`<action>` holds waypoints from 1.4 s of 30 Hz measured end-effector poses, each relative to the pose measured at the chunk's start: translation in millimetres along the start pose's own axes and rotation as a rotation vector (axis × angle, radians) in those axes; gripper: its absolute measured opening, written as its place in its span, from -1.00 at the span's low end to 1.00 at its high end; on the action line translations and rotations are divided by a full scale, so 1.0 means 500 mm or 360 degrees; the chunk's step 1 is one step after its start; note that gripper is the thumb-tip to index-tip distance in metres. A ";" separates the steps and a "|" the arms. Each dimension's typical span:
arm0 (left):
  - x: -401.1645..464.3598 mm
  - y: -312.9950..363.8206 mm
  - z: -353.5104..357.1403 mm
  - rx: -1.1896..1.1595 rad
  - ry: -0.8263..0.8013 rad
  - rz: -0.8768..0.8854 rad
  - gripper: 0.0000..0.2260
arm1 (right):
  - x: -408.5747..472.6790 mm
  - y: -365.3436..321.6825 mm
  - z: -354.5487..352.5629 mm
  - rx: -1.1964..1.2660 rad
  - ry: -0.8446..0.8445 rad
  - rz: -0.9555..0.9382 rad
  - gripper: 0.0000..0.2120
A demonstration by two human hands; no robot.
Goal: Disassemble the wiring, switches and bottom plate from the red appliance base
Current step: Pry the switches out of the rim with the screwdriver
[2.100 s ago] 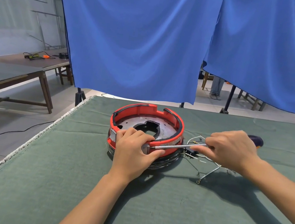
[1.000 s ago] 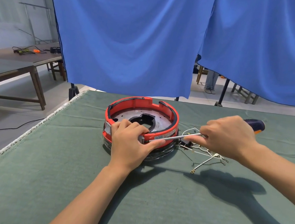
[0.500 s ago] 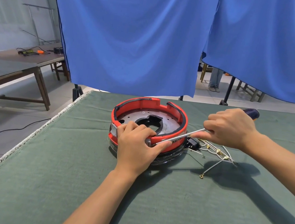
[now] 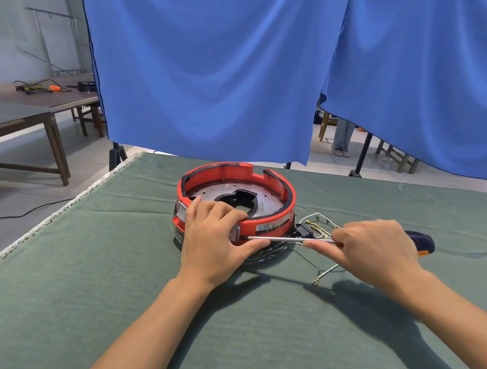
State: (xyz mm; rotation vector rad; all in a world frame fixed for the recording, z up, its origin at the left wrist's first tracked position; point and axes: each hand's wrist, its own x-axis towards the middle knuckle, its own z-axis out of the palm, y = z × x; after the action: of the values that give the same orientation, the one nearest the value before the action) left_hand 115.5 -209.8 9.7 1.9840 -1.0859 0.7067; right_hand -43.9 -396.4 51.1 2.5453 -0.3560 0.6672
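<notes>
The red appliance base (image 4: 278, 195) lies upside down on the green mat, its round metal bottom plate (image 4: 260, 200) showing inside the red ring. My left hand (image 4: 215, 243) grips the near rim of the base, fingers curled over the edge. My right hand (image 4: 379, 253) holds a screwdriver (image 4: 287, 239) with a dark blue and orange handle; the thin metal shaft lies nearly level, its tip at a small metal tab on the base's near side, by my left thumb. A bundle of white wires with brass terminals (image 4: 320, 226) and a black switch (image 4: 303, 231) lies just right of the base.
The green mat (image 4: 247, 325) covers the table; its left edge runs diagonally at the left. Blue curtains (image 4: 222, 56) hang behind the table's far edge. Wooden tables (image 4: 27, 110) with cables stand at the far left. A loose wire end (image 4: 321, 276) trails toward me.
The screwdriver shaft has dropped from a slant to nearly level, its tip still at the near side of the base. My right hand has lowered. My left hand keeps its grip on the rim.
</notes>
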 end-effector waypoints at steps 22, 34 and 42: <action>0.012 0.000 0.017 -0.0043 0.0063 -0.0096 -0.64 | 0.127 0.060 0.048 0.0020 0.0387 -0.0563 -0.37; 0.017 -0.015 -0.006 -0.0075 -0.0117 0.0014 -0.52 | 0.007 0.001 0.002 0.0125 0.0165 -0.0079 -0.40; 0.008 -0.008 -0.009 0.0047 -0.0128 0.0018 -0.54 | -0.011 -0.018 -0.021 -0.0116 -0.0092 -0.0007 -0.26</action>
State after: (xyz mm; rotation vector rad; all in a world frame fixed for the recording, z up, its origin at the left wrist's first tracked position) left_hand 120.1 -206.5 13.7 2.0485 -1.1408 0.6571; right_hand -49.3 -382.6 53.0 2.4991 -0.3875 0.5692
